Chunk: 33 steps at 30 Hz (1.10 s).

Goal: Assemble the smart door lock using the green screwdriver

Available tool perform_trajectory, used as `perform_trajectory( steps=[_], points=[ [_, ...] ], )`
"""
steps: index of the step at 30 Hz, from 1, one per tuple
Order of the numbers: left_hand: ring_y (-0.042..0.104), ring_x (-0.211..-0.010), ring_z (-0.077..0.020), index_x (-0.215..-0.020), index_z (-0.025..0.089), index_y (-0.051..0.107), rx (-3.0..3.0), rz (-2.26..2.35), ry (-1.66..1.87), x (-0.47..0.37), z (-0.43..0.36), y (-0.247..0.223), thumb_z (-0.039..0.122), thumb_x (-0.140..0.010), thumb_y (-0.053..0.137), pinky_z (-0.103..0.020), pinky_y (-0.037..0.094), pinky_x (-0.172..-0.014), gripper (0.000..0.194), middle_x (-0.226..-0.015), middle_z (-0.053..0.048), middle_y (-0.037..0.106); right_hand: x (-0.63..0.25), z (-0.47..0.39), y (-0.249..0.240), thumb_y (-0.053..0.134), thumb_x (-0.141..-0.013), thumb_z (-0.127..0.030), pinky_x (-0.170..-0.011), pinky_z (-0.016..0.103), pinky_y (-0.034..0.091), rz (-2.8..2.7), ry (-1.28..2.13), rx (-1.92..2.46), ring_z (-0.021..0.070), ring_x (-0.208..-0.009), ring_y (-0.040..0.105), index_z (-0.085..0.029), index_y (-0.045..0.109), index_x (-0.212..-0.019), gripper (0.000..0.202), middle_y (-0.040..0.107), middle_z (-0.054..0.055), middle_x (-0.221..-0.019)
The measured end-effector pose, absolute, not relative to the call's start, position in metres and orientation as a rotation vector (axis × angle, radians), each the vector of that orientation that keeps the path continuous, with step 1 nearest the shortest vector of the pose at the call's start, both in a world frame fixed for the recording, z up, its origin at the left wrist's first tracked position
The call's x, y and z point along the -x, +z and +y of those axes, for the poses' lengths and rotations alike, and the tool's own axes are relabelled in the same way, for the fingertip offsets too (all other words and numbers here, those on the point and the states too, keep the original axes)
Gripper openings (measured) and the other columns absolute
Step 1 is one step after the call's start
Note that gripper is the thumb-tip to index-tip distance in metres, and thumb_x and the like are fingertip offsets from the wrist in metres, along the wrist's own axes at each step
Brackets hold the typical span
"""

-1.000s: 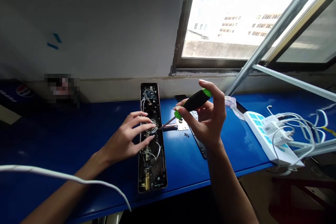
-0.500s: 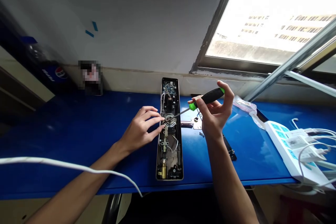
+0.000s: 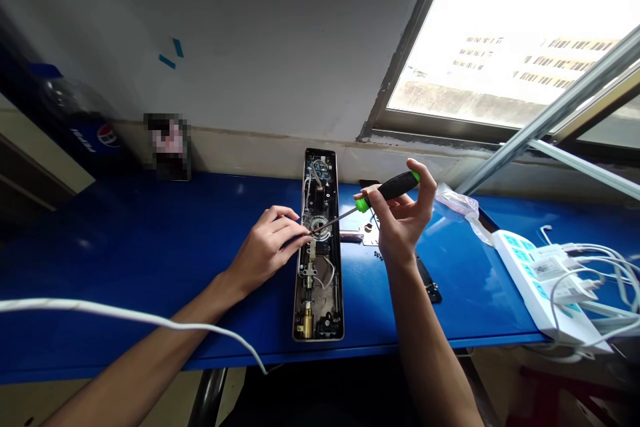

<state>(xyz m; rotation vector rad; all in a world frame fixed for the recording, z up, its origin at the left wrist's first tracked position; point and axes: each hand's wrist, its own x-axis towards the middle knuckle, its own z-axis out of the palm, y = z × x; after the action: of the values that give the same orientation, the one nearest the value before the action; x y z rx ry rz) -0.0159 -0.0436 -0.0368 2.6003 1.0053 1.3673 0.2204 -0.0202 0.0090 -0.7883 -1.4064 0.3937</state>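
A long, narrow open housing that looks like an electronic door lock [image 3: 323, 295] lies lengthwise before me, with a circuit board [image 3: 319, 169], white wires, a round silver ring and a brass cylinder [image 3: 307, 325] inside. My right hand [image 3: 406, 223] grips a screwdriver [image 3: 399, 185] with a black and green handle, held slanting. Its shaft reaches down to the left side of the ring. From the left, my left hand [image 3: 267, 240] has thumb and fingers pinched together close to the screwdriver's tip; whatever is between them is hidden.
A flat metal plate [image 3: 370, 235], small dark screws [image 3: 379, 255] and a black part [image 3: 429, 280] lie right of the housing. A power strip [image 3: 525, 280] full of plugs stands far right. A white cable [image 3: 150, 317] crosses above my left forearm. A bottle [image 3: 95, 133] stands back left.
My left thumb and fingers have closed together near the screwdriver's tip. The whole view has shifted slightly, while the screwdriver keeps its slant and place on the ring.
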Motion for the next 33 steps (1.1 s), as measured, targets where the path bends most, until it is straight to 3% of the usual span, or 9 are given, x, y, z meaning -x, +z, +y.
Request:
perform_trajectory(
  steps=[8, 14, 18, 28, 33],
  points=[
    [0.064, -0.099, -0.0228, -0.094, 0.019, 0.073, -2.62, 1.014, 1.369, 0.0141, -0.0451, -0.0336, 0.028, -0.096, 0.074, -0.038, 0.054, -0.087, 0.008, -0.087, -0.003, 0.076, -0.2222, -0.0193, 0.0074, 0.07, -0.092, -0.049, -0.072, 0.049, 0.068, -1.373, 0.429, 0.801, 0.0291, -0.08, 0.08, -0.041, 0.033, -0.144, 0.064, 0.071, 0.0, -0.085],
    [0.064, -0.097, -0.022, -0.094, 0.019, 0.07, -2.6, 1.005, 1.417, 0.0137, -0.0473, -0.0346, 0.027, -0.094, 0.076, -0.037, 0.053, -0.086, 0.01, -0.086, -0.002, 0.075, -0.22, -0.0232, 0.0088, 0.066, -0.095, -0.041, -0.075, 0.049, 0.068, -1.401, 0.446, 0.799, 0.0286, -0.084, 0.08, -0.039, 0.031, -0.146, 0.061, 0.073, 0.001, -0.087],
    [0.064, -0.094, -0.0212, -0.092, 0.019, 0.069, -2.603, 1.002, 1.434, 0.0119, -0.0485, -0.0343, 0.029, -0.094, 0.076, -0.036, 0.052, -0.084, 0.012, -0.086, -0.002, 0.074, -0.2184, -0.0239, 0.0087, 0.064, -0.096, -0.045, -0.072, 0.048, 0.068, -1.421, 0.434, 0.833, 0.0282, -0.082, 0.08, -0.038, 0.029, -0.147, 0.063, 0.072, 0.0, -0.085],
    [0.063, -0.096, -0.0223, -0.092, 0.019, 0.067, -2.626, 1.032, 1.374, 0.0124, -0.0487, -0.0362, 0.03, -0.096, 0.074, -0.038, 0.052, -0.084, 0.014, -0.086, -0.004, 0.073, -0.2172, -0.0258, 0.0074, 0.068, -0.094, -0.037, -0.068, 0.043, 0.068, -1.401, 0.461, 0.756, 0.0259, -0.08, 0.079, -0.038, 0.034, -0.143, 0.06, 0.071, -0.001, -0.086],
    [0.063, -0.096, -0.0223, -0.092, 0.018, 0.067, -2.654, 1.018, 1.37, 0.0129, -0.0491, -0.0348, 0.028, -0.096, 0.074, -0.037, 0.052, -0.084, 0.013, -0.086, -0.004, 0.073, -0.217, -0.0243, 0.0063, 0.074, -0.091, -0.037, -0.064, 0.04, 0.069, -1.388, 0.44, 0.743, 0.0218, -0.069, 0.076, -0.038, 0.038, -0.14, 0.061, 0.068, -0.003, -0.083]
  ],
)
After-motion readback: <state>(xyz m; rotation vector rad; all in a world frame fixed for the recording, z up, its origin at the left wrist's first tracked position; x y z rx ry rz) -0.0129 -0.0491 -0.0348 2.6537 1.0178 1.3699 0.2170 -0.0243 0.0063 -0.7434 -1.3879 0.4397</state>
